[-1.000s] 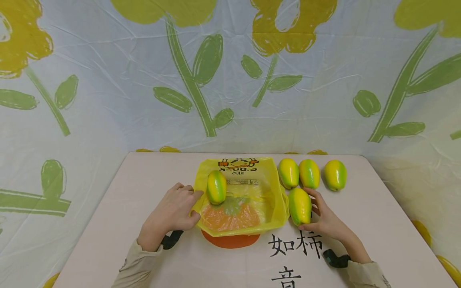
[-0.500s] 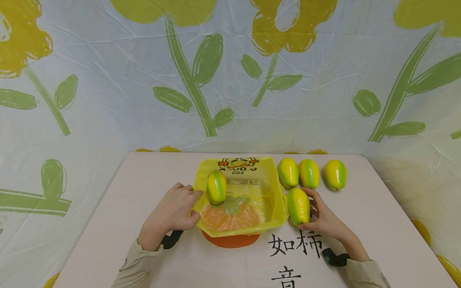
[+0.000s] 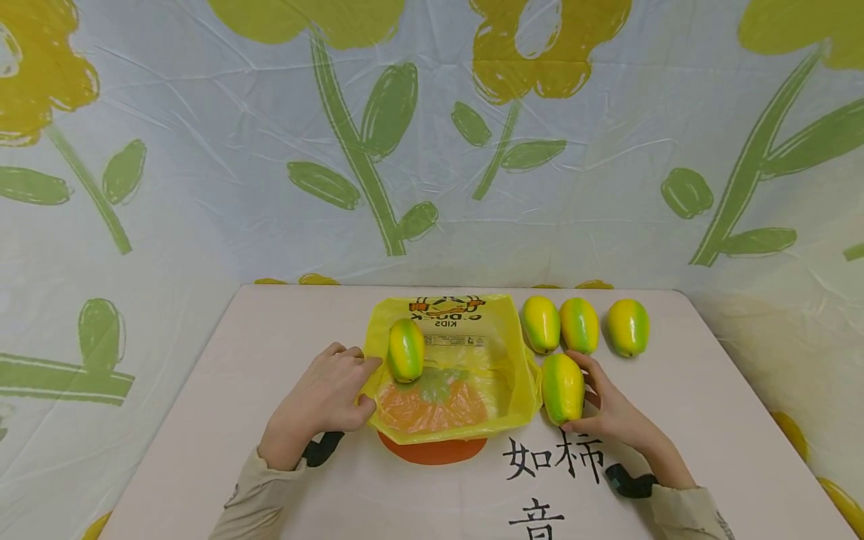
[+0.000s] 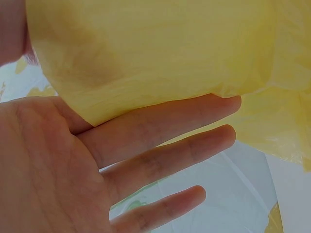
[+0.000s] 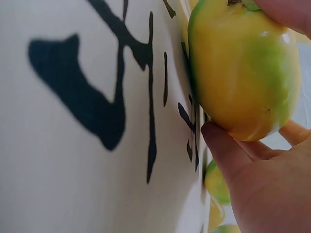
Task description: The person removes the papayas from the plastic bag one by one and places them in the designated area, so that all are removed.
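Observation:
A yellow plastic bag [image 3: 499, 375] lies with its mouth toward me in the head view. One yellow-green papaya [image 3: 406, 351] rests on the bag's left part. My left hand [image 3: 331, 390] touches the bag's left edge. In the left wrist view its fingers [image 4: 160, 165] extend straight, the bag film [image 4: 155, 53] draped over the index finger. At the bag's right side my right hand [image 3: 607, 405] grips another papaya [image 3: 563, 390] between thumb and fingers. The right wrist view shows this papaya [image 5: 243, 68] close to the tabletop; whether it touches is unclear.
Three more papayas stand at the back right: one beside the bag [image 3: 541, 325], a neighbour [image 3: 579, 326] and one farther right [image 3: 628, 328]. Black characters [image 3: 553, 457] and an orange print [image 3: 432, 452] mark the pale table [image 3: 236, 375]. Flowered cloth [image 3: 256, 112] hangs behind.
The papaya in my right hand shifted slightly left, then back right, turning a little so its green stripe shows differently. My left hand, the bag and the other papayas stay put.

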`<act>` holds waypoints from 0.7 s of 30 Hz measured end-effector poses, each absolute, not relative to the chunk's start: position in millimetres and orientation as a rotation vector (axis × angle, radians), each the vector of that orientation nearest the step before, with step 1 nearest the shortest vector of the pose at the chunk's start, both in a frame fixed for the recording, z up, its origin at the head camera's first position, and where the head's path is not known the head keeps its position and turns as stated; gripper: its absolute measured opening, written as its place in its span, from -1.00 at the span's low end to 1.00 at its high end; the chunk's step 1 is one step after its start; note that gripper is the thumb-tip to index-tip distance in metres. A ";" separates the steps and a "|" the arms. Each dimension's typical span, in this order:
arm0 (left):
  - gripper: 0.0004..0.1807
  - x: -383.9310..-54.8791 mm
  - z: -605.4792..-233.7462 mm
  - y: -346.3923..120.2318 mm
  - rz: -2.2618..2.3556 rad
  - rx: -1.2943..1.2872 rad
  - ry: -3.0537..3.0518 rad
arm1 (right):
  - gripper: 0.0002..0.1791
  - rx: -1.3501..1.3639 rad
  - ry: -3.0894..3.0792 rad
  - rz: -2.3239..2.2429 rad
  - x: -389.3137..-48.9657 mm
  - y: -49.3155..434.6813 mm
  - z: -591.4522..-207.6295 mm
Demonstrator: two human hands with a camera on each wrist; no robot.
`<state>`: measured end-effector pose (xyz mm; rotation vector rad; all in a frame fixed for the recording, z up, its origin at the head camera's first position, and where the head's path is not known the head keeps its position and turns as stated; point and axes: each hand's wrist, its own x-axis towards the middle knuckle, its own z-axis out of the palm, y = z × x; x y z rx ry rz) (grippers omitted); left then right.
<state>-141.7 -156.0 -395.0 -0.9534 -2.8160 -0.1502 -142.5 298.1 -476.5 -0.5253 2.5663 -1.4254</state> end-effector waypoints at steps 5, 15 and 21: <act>-0.52 -141.8 -395.6 -155.8 -0.157 -0.956 -2.813 | 0.26 -0.510 2.545 -1.444 -145.3 295.0 -476.7; -0.54 -143.4 -398.4 -156.5 -0.134 -0.960 -2.796 | 0.28 -0.497 2.513 -1.453 -146.6 294.5 -474.9; -0.53 -143.4 -397.5 -157.5 -0.137 -0.957 -2.793 | 0.28 -0.513 2.520 -1.462 -149.1 296.8 -476.3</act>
